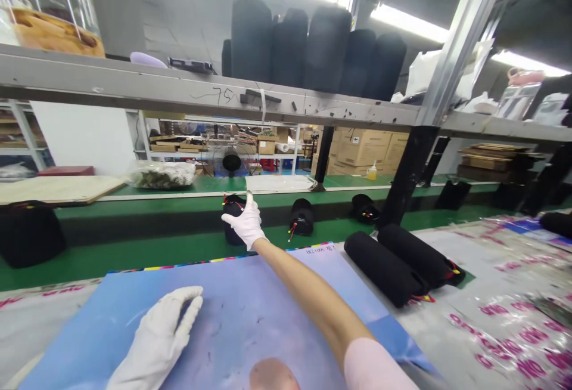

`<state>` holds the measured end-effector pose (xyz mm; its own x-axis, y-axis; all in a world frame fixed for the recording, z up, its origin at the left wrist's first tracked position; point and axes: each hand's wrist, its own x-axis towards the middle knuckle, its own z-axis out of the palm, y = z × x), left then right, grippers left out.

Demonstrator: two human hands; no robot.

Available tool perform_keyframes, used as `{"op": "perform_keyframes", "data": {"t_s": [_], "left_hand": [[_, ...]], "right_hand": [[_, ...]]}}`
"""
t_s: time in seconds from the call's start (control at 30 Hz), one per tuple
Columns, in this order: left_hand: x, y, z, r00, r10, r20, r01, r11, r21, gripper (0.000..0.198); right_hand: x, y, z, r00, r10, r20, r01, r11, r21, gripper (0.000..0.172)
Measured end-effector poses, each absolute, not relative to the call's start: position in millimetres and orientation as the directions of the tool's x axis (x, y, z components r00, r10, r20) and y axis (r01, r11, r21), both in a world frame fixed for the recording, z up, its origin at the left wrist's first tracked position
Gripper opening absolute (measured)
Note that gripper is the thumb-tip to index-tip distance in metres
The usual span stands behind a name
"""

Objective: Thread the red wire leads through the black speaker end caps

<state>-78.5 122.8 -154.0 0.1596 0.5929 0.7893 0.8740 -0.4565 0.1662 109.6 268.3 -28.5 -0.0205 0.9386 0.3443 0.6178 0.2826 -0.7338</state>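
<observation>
We find the right hand (pixel 243 221), in a white fabric glove, extended forward with the fingers open and the index finger raised. It overlaps a black padded cylinder (pixel 233 229) with red wire ends, which stands on the green conveyor belt (pixel 134 262). We cannot tell whether the glove touches the cylinder, but the fingers are not closed around it. The left hand (pixel 156 336), also gloved, forms a wide curve above a blue printed sheet (pixel 250 312) and holds nothing.

Among the containers, we note a clear plastic bag (pixel 163 175) holding dark green material on the far belt section. A glass jar (pixel 49 20) on the upper shelf (pixel 179 89) contains an orange-brown object. Cardboard boxes (pixel 361 148) are stacked in the background; their contents are hidden.

Two black foam rolls (pixel 384 268) lie side by side on the work table (pixel 447 247), right of the sheet. Printed plastic film (pixel 513 336) with pink lettering covers the table's right side. Large black cylinders (pixel 290 47) stand upright on the shelf beneath overhead strip lights (pixel 406 23).
</observation>
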Motion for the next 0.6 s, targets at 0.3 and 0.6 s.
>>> {"op": "perform_keyframes", "data": {"t_s": [0.3,0.6], "left_hand": [[-80.7,121.7,-153.2,0.167,0.592,0.789,0.875,-0.458,0.159,0.023],[-67.0,112.9,-134.0,0.119,0.650,0.750,0.847,-0.461,0.264,0.021]], "right_hand": [[198.1,245.3,-11.5,-0.135,0.928,0.346,0.903,0.259,-0.342,0.055],[379.0,151.6,-29.8,0.315,0.917,0.244,0.949,-0.313,-0.048,0.088]]}}
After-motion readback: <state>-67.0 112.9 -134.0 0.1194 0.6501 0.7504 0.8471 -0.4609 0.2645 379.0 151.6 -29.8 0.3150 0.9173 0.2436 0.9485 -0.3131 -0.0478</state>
